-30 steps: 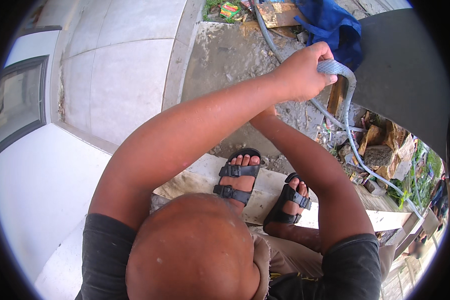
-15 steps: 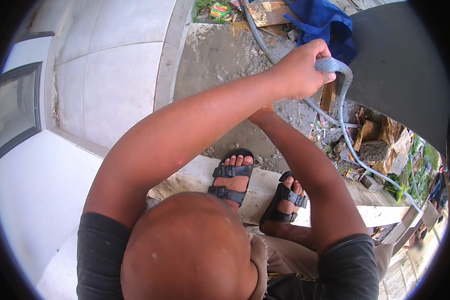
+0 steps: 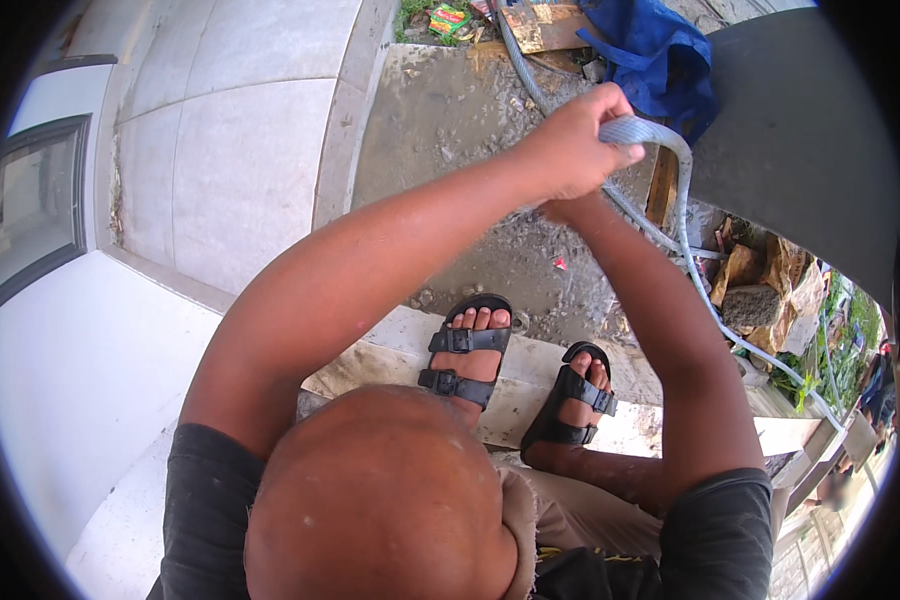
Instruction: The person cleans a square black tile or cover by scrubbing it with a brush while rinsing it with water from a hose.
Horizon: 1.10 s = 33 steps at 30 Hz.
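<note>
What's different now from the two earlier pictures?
The left hand, gripping the hose, has shifted slightly left, and the hose's bend with it. The right hand, mostly hidden below, has moved right; a red scrap now shows beside its forearm. The left hand's grip and the sandals stay as they were.

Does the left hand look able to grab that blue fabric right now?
Probably not straight away: the left hand is gripping the grey hose, though the blue fabric appears to lie just beyond it.
</note>
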Available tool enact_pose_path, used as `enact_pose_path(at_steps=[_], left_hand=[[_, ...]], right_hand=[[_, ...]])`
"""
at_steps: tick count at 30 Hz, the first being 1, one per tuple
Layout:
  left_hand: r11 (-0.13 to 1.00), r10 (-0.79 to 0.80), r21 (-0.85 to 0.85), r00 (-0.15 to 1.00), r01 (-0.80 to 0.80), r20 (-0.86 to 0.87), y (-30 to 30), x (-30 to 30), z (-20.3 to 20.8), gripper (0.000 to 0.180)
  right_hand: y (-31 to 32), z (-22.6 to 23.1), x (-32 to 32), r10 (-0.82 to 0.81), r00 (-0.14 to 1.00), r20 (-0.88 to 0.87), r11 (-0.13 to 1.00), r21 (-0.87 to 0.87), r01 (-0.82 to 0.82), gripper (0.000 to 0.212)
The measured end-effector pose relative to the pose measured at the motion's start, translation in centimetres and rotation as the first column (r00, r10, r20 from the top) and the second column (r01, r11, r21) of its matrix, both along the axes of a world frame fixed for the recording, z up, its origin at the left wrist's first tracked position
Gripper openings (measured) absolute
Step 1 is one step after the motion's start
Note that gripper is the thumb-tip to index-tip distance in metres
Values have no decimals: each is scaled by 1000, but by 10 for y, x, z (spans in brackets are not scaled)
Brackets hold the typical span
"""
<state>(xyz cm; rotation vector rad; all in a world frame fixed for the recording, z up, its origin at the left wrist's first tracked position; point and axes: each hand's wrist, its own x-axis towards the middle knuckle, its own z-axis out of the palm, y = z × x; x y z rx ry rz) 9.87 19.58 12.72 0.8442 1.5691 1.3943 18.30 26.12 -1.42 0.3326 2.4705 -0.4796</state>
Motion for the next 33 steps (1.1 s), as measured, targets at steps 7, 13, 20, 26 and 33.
enact_pose_path(at_steps=[7,13,20,26,33], left_hand=[[1000,7,15,980,-11,198,-3,8,-23,23],[999,46,20,981,-50,190,-34,-5,-65,23],[983,-166,86,985,161,51,-40,2,-53,25],[949,-311,-170,890,267,-335,-89,-6,-74,18],[835,-492,-115,636,539,-595,-116,42,-115,23]], right_hand=[[35,18,59,-142,983,120,985,111,129,26],[5,65,91,108,869,-484,966,258,23,42],[72,170,31,72,962,-263,979,-166,-119,37],[53,213,59,199,980,-28,975,-97,-201,39],[-10,182,97,186,918,349,883,-469,0,47]])
